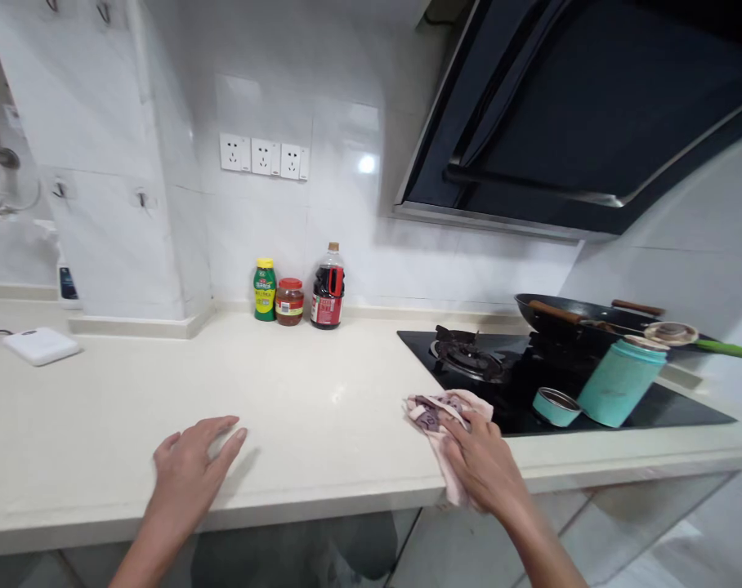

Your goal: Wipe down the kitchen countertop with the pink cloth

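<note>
My right hand (482, 459) grips a crumpled pink cloth (429, 412) with dark patterned patches. The cloth lies where the pale countertop (322, 400) meets the left front corner of the black gas stove (518, 367), and part of it hangs toward the counter's front edge. My left hand (193, 461) hovers just over the counter at the left, thumb and fingers apart, holding nothing. Closest to the cloth on the stove are the left burner (469, 358) and a small turquoise lid or cup (556, 407).
A turquoise canister (623, 382) and a wok (583, 310) stand on the stove under a dark range hood (560, 114). Along the wall are a green bottle (264, 290), a red-lidded jar (289, 302) and a dark sauce bottle (328, 290). A white flat device (42, 346) lies far left.
</note>
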The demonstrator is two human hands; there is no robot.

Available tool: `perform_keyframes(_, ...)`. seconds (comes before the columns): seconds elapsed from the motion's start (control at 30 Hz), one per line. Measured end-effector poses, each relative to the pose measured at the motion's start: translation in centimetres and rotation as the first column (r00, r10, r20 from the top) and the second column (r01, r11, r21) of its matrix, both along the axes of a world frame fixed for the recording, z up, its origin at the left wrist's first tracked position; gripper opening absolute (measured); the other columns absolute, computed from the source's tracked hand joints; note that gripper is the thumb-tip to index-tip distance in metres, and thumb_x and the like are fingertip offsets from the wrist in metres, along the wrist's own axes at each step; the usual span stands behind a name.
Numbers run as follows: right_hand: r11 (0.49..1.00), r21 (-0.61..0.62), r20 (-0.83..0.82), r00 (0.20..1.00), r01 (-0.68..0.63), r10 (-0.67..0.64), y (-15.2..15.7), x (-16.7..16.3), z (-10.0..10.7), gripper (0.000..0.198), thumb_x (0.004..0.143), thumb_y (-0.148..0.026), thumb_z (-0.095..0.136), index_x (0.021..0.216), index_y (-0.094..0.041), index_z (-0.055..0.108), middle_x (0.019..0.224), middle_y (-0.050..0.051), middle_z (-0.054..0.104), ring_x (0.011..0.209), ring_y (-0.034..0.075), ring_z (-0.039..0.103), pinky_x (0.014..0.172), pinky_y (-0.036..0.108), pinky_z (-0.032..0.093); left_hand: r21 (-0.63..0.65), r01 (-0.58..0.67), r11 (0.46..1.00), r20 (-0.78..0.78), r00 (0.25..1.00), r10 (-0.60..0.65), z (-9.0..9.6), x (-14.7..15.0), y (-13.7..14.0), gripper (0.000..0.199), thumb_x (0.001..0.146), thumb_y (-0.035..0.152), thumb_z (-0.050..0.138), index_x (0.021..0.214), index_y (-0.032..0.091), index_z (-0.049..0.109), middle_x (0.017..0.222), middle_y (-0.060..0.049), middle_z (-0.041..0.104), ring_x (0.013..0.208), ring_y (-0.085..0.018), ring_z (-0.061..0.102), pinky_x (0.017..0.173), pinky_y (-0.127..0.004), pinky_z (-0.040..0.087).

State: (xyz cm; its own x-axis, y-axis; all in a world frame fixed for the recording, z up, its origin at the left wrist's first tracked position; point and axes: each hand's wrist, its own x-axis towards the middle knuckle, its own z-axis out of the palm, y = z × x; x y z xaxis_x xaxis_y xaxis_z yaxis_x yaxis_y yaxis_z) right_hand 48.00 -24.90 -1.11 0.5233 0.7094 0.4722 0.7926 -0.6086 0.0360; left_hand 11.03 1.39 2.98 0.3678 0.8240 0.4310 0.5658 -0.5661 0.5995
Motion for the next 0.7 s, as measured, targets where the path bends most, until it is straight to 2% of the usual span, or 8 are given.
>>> perform_keyframes(0.13, 0.994, -0.017, -0.075, 0.991, -0.109, 0.108, 5.5, -3.2, 3.1, 0.039, 0.095, -0.017, 0.049, 0.131, -0.015, 0.064, 0.146, 0.021, 0.044, 0.142, 0.037, 0.033, 0.114, 0.053, 0.037, -0.018, -0.014, 1.0, -0.025, 1.0, 0.014, 0.2, 0.0, 0.0, 0.048, 0.085, 0.061, 0.047, 0.107, 0.029, 0.075, 0.124, -0.003, 0.076, 0.103, -0.03, 0.069, 0.117, -0.058, 0.027)
perform_keyframes(0.2, 0.972, 0.016, -0.16, 0.958, -0.236, 0.236, 8.4, -6.2, 4.2, 0.041, 0.094, -0.015, 0.052, 0.133, -0.016, 0.063, 0.15, 0.019, 0.042, 0.147, 0.035, 0.026, 0.119, 0.051, 0.032, -0.007, -0.035, 0.999, -0.03, 0.999, 0.035, 0.0, 0.1, 0.1, 0.048, 0.085, 0.061, 0.047, 0.106, 0.029, 0.075, 0.123, -0.003, 0.076, 0.104, -0.03, 0.07, 0.116, -0.057, 0.028)
perform_keyframes(0.27, 0.915, 0.074, -0.23, 0.886, -0.397, 0.403, 10.9, -10.1, 4.9, 0.042, 0.092, -0.015, 0.056, 0.133, -0.018, 0.063, 0.153, 0.016, 0.041, 0.148, 0.033, 0.026, 0.121, 0.05, 0.029, 0.006, -0.045, 0.999, -0.03, 0.999, 0.045, -0.1, 0.0, 0.3, 0.048, 0.085, 0.06, 0.046, 0.105, 0.028, 0.075, 0.122, -0.003, 0.077, 0.107, -0.03, 0.07, 0.116, -0.056, 0.031)
perform_keyframes(0.33, 0.826, 0.133, -0.26, 0.785, -0.548, 0.562, 12.4, -14.4, 5.1, 0.04, 0.09, -0.018, 0.061, 0.129, -0.02, 0.065, 0.151, 0.013, 0.043, 0.146, 0.032, 0.031, 0.121, 0.048, 0.032, 0.01, -0.038, 0.999, -0.037, 0.999, 0.038, -0.2, 0.0, 0.5, 0.048, 0.086, 0.059, 0.045, 0.105, 0.028, 0.075, 0.121, -0.003, 0.077, 0.112, -0.03, 0.069, 0.115, -0.055, 0.033)
perform_keyframes(0.43, 0.701, 0.192, -0.206, 0.67, -0.687, 0.713, 12.8, -20.0, 4.6, 0.034, 0.091, -0.028, 0.065, 0.125, -0.022, 0.065, 0.147, 0.012, 0.045, 0.142, 0.032, 0.035, 0.115, 0.047, 0.04, -0.005, -0.011, 1.0, -0.045, 0.999, 0.011, -0.1, -0.3, 1.0, 0.05, 0.086, 0.059, 0.042, 0.105, 0.027, 0.075, 0.119, -0.004, 0.078, 0.119, -0.03, 0.067, 0.113, -0.052, 0.039)
perform_keyframes(0.5, 0.694, 0.2, -0.152, 0.678, -0.692, 0.72, 12.2, -22.3, 4.0, 0.03, 0.092, -0.032, 0.064, 0.121, -0.022, 0.064, 0.143, 0.012, 0.047, 0.135, 0.034, 0.041, 0.107, 0.049, 0.047, -0.021, -0.003, 1.0, -0.035, 0.999, 0.002, 0.0, -0.6, 1.3, 0.052, 0.086, 0.061, 0.041, 0.105, 0.027, 0.075, 0.117, -0.003, 0.079, 0.12, -0.03, 0.068, 0.11, -0.048, 0.044)
perform_keyframes(0.57, 0.724, 0.192, -0.122, 0.716, -0.663, 0.688, 11.2, -23.2, 3.2, 0.032, 0.091, -0.034, 0.068, 0.12, -0.023, 0.062, 0.138, 0.012, 0.049, 0.123, 0.035, 0.049, 0.095, 0.05, 0.053, -0.034, 0.0, 0.999, -0.028, 1.0, -0.001, 0.2, -0.7, 1.5, 0.054, 0.085, 0.063, 0.041, 0.104, 0.026, 0.076, 0.115, -0.003, 0.079, 0.116, -0.03, 0.07, 0.106, -0.044, 0.049)
perform_keyframes(0.7, 0.739, 0.167, -0.095, 0.736, -0.653, 0.671, 8.9, -21.8, 2.1, 0.043, 0.085, -0.032, 0.078, 0.123, -0.03, 0.059, 0.141, 0.009, 0.049, 0.11, 0.033, 0.054, 0.084, 0.05, 0.056, -0.02, 0.001, 1.0, -0.06, 0.998, -0.002, 0.5, -0.7, 1.4, 0.051, 0.084, 0.063, 0.044, 0.102, 0.027, 0.076, 0.114, -0.004, 0.079, 0.116, -0.032, 0.069, 0.107, -0.047, 0.048)
